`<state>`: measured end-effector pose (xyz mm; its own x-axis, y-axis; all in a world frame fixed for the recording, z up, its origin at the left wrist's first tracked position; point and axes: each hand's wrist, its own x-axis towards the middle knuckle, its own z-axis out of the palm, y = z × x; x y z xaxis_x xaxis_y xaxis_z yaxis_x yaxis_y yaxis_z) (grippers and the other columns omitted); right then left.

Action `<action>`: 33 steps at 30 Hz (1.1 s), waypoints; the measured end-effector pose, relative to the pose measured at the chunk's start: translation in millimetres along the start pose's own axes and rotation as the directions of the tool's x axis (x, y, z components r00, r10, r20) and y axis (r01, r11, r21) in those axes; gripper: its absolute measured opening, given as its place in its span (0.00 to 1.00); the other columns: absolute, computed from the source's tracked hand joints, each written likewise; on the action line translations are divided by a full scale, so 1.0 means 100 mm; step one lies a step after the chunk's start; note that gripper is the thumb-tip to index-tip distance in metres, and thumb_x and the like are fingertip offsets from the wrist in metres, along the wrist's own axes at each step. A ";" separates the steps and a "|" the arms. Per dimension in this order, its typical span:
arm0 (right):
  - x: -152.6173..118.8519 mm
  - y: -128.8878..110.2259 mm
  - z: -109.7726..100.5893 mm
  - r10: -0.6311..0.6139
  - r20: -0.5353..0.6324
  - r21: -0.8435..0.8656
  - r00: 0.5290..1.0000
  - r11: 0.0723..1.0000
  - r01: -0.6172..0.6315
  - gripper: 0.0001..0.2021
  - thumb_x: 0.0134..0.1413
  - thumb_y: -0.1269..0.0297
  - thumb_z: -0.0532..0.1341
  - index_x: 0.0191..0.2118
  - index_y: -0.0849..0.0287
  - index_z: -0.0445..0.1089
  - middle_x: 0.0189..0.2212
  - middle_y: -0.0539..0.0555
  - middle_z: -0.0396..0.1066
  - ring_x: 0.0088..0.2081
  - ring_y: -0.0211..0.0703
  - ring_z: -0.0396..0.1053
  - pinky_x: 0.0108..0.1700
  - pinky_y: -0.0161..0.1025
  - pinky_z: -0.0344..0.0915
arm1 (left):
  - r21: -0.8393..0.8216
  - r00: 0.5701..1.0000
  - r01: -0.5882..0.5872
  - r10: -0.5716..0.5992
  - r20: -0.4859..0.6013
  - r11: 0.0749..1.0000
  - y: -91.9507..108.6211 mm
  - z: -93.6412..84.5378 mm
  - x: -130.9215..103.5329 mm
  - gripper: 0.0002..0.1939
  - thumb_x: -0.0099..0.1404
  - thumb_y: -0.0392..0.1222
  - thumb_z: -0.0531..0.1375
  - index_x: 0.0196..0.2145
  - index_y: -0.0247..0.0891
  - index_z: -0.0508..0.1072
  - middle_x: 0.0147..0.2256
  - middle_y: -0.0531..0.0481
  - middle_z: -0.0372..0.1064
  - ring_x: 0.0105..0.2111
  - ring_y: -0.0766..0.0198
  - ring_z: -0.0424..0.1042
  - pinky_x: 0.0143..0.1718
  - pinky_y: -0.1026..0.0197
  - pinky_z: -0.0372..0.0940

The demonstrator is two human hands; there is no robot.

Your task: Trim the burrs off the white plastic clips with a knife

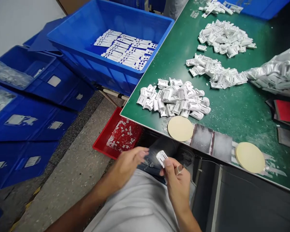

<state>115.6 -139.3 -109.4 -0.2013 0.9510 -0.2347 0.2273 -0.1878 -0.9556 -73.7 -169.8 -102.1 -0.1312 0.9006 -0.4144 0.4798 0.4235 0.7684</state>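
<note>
In my right hand (177, 177) a small white curved plastic part (161, 158) with slots is pinched between thumb and fingers, held over my lap. A ring shows on one finger of that hand. My left hand (130, 164) is to the left of the part, apart from it and slightly blurred. Its fingers are loosely bent and slightly apart, with nothing visible in them. Beyond my hands, a heap of similar white parts (176, 98) lies near the corner of the green table (234, 119).
At the table edge are two cream discs (180, 128) (250, 157) with dark dusty pads (201, 138) between them. A blue bin (70, 42) holds rows of white parts. Below sits a red tray (103, 138) with scraps. More white heaps (227, 37) and a plastic bag (280, 72) lie farther back.
</note>
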 end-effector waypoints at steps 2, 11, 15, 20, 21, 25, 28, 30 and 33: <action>-0.03 0.02 0.00 0.001 -0.019 0.008 1.000 1.000 -0.001 0.20 0.68 0.52 0.54 0.30 0.60 0.72 0.19 0.47 0.64 0.21 0.34 0.59 0.23 0.32 0.55 | -0.227 0.993 -0.080 0.099 0.069 0.970 0.31 0.19 -0.02 0.19 0.74 0.51 0.52 0.52 0.40 0.75 0.45 0.45 0.78 0.43 0.58 0.77 0.43 0.62 0.69; -0.13 -0.15 -0.70 -0.159 0.143 -0.231 0.977 0.955 0.189 0.20 0.71 0.57 0.49 0.63 0.55 0.61 0.34 0.50 0.69 0.34 0.39 0.67 0.37 0.36 0.62 | -0.731 0.998 -0.055 0.049 -0.030 0.680 0.84 0.35 0.15 0.10 0.69 0.42 0.62 0.46 0.38 0.76 0.28 0.54 0.75 0.28 0.70 0.72 0.32 0.71 0.67; -0.02 -0.31 -0.93 -0.419 0.296 -0.499 0.858 0.699 0.513 0.07 0.69 0.68 0.52 0.47 0.58 0.66 0.30 0.49 0.66 0.30 0.36 0.63 0.34 0.35 0.58 | -0.771 0.999 -0.020 0.047 0.013 0.636 0.92 0.39 0.15 0.07 0.66 0.41 0.65 0.40 0.37 0.78 0.27 0.54 0.73 0.24 0.72 0.68 0.26 0.72 0.66; 0.08 -0.42 -0.95 -0.565 0.343 -0.650 0.750 0.433 0.624 0.20 0.68 0.47 0.53 0.36 0.60 0.65 0.22 0.46 0.61 0.22 0.36 0.57 0.28 0.38 0.51 | -0.754 0.999 0.010 0.022 0.033 0.657 1.02 0.43 0.09 0.04 0.63 0.39 0.67 0.37 0.38 0.79 0.24 0.56 0.70 0.22 0.73 0.67 0.23 0.73 0.66; 0.09 -0.42 -0.94 -0.584 0.337 -0.681 0.739 0.390 0.619 0.23 0.67 0.42 0.51 0.33 0.59 0.65 0.21 0.46 0.60 0.22 0.37 0.57 0.28 0.39 0.50 | -0.748 0.999 0.025 0.010 0.042 0.663 1.04 0.43 0.08 0.04 0.63 0.38 0.67 0.37 0.38 0.79 0.24 0.56 0.70 0.21 0.73 0.66 0.22 0.73 0.65; 0.17 -0.43 -0.91 -0.605 0.323 -0.790 0.728 0.252 0.559 0.28 0.66 0.39 0.48 0.24 0.56 0.59 0.18 0.47 0.55 0.20 0.38 0.53 0.26 0.41 0.45 | -0.740 0.998 0.064 -0.024 0.065 0.670 1.07 0.43 0.06 0.03 0.62 0.38 0.67 0.35 0.37 0.79 0.24 0.55 0.71 0.21 0.73 0.66 0.21 0.73 0.65; 0.21 -0.44 -0.90 -0.627 0.299 -0.822 0.720 0.214 0.528 0.30 0.66 0.38 0.47 0.21 0.56 0.58 0.17 0.47 0.54 0.20 0.38 0.51 0.26 0.42 0.44 | -0.735 0.997 0.075 -0.047 0.058 0.674 1.08 0.43 0.07 0.03 0.61 0.37 0.66 0.34 0.37 0.79 0.23 0.55 0.71 0.21 0.73 0.67 0.21 0.74 0.65; 0.22 -0.44 -0.89 -0.638 0.287 -0.824 0.714 0.216 0.525 0.30 0.67 0.39 0.46 0.21 0.56 0.58 0.17 0.47 0.54 0.20 0.37 0.50 0.26 0.41 0.44 | -0.731 0.997 0.076 -0.056 0.052 0.678 1.09 0.44 0.08 0.02 0.61 0.37 0.66 0.34 0.37 0.79 0.23 0.55 0.71 0.21 0.73 0.67 0.21 0.74 0.65; 0.21 -0.43 -0.87 -0.648 0.282 -0.812 0.708 0.231 0.535 0.29 0.68 0.41 0.47 0.21 0.56 0.58 0.17 0.47 0.53 0.20 0.37 0.49 0.25 0.41 0.44 | -0.720 0.996 0.081 -0.072 0.044 0.689 1.09 0.45 0.09 0.03 0.61 0.37 0.67 0.34 0.36 0.79 0.23 0.55 0.71 0.21 0.73 0.68 0.20 0.74 0.65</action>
<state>184.5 -90.3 -57.5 -0.5583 0.7253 0.4027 0.7187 0.6653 -0.2020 16.3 -120.1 -43.3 -0.1273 0.8627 -0.4895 -0.3052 0.4355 0.8469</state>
